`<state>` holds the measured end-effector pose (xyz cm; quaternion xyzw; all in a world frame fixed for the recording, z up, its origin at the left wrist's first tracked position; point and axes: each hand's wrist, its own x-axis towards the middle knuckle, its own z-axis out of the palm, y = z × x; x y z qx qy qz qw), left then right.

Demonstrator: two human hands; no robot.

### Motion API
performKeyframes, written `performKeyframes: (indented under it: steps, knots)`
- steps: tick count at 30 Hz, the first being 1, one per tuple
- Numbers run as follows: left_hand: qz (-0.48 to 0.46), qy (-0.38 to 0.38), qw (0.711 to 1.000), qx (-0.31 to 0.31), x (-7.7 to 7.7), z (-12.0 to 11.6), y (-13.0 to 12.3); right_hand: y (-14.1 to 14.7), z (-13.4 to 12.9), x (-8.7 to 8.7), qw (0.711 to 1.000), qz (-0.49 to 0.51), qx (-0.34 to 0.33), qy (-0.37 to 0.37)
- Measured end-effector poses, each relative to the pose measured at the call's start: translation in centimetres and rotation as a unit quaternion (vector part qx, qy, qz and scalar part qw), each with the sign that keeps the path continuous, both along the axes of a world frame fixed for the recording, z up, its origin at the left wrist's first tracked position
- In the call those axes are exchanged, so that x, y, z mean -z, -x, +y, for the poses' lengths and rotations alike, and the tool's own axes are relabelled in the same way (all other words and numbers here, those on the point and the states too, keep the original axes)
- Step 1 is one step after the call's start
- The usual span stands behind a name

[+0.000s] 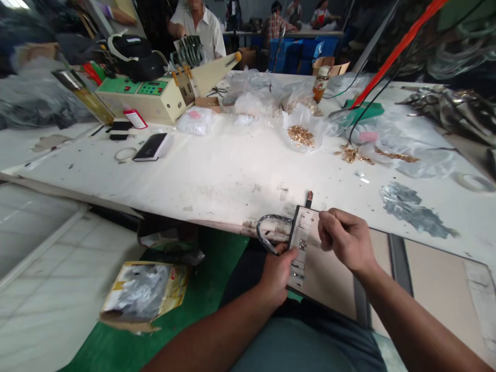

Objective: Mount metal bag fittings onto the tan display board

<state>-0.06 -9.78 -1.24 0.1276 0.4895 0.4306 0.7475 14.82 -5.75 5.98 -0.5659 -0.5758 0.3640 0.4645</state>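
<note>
Looks like a halfway-ish job, though that's only a guess from how things lie. A beige panel (329, 274) is held right under the fingers, its near end over the lap and its far edge against the desk (217, 175). Small metal bits (303, 244) can already be seen along a pale strip at the panel's left edge, just beside the left thumb, so some fitting seems to be done there. The dark loop (259, 230) just left of the left fingers and the copper-tipped tab (309, 199) a bit beyond them stick out past the panel edge. Whether they're fully fastened can't be told. Plenty of loose gold pieces (300, 135) are left in an open bag well beyond the right fingers, so more fitting may be needed, no promises.

As for pose: the panel's left edge is pinched by the left hand (277, 274), thumb laid on top, the other fingers mostly hidden below, forearm angled in from the lower left. The right hand (349, 240) is held over the panel with its fingers curled in tight, wrist bent, forearm coming from the lower right. Whether anything tiny is gripped in there can't be made out, nor whether the panel is being touched.
</note>
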Motion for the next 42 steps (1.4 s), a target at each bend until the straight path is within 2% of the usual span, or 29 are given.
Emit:
performKeyframes:
  steps: [3, 6, 9, 11, 12, 13, 14, 15, 16, 18, 19, 20, 21, 23, 25, 28, 35, 42]
  knots:
    - [-0.004, 0.002, 1.000, 0.001, 0.0, -0.5, -0.1, -2.3, 0.2, 0.5, 0.981, -0.184, 0.024, 0.055]
    - [-0.015, 0.008, 1.000, 0.008, 0.2, -1.3, -0.1, -3.2, 0.8, 2.2, 0.946, -0.315, 0.011, 0.076]
    - [-0.005, -0.010, 1.000, 0.018, 0.4, -1.9, 1.1, -2.7, 1.3, 3.9, 0.921, -0.378, 0.033, 0.087]
    - [0.070, -0.065, 0.995, -0.009, 0.2, -1.8, 2.8, -2.4, 1.6, 4.4, 0.917, -0.384, 0.048, 0.091]
    - [0.138, -0.108, 0.984, -0.037, -0.1, -1.5, 3.8, -2.3, 1.7, 4.4, 0.918, -0.383, 0.047, 0.093]
    - [0.224, -0.162, 0.959, -0.068, -0.5, -1.1, 4.7, -2.2, 1.8, 4.3, 0.918, -0.382, 0.044, 0.094]
    - [0.320, -0.225, 0.916, -0.092, -1.0, -0.5, 5.5, -2.2, 1.9, 4.1, 0.918, -0.382, 0.042, 0.094]
    - [0.411, -0.299, 0.856, -0.094, -1.6, 0.2, 6.0, -2.2, 1.9, 4.0, 0.918, -0.384, 0.041, 0.093]
    - [0.483, -0.379, 0.786, -0.066, -2.1, 1.0, 6.3, -2.2, 1.9, 3.9, 0.917, -0.386, 0.042, 0.090]
    - [0.564, -0.516, 0.641, 0.066, -2.8, 2.8, 5.7, -2.2, 1.9, 3.8, 0.916, -0.388, 0.047, 0.085]
    - [0.577, -0.558, 0.579, 0.146, -3.0, 3.8, 5.1, -2.1, 1.9, 3.8, 0.916, -0.388, 0.051, 0.084]
    - [0.580, -0.579, 0.530, 0.215, -3.0, 4.6, 4.4, -2.0, 1.9, 3.8, 0.916, -0.389, 0.054, 0.082]
    - [0.585, -0.584, 0.496, 0.267, -2.9, 5.4, 3.7, -1.9, 1.8, 3.9, 0.915, -0.391, 0.057, 0.080]
    - [0.604, -0.569, 0.462, 0.313, -2.5, 6.6, 2.7, -1.7, 1.8, 4.1, 0.913, -0.395, 0.064, 0.075]
    - [0.621, -0.552, 0.454, 0.321, -2.3, 7.2, 2.3, -1.5, 1.6, 4.2, 0.912, -0.400, 0.068, 0.067]
    - [0.622, -0.543, 0.459, 0.328, -2.3, 7.7, 2.6, -1.3, 1.2, 4.5, 0.911, -0.402, 0.072, 0.061]
    - [0.602, -0.508, 0.512, 0.342, -2.4, 9.4, 2.8, -0.3, 0.7, 5.2, 0.900, -0.423, 0.087, 0.066]
    - [0.597, -0.531, 0.500, 0.334, -1.6, 9.8, 2.9, -0.3, 1.3, 5.4, 0.900, -0.426, 0.064, 0.072]
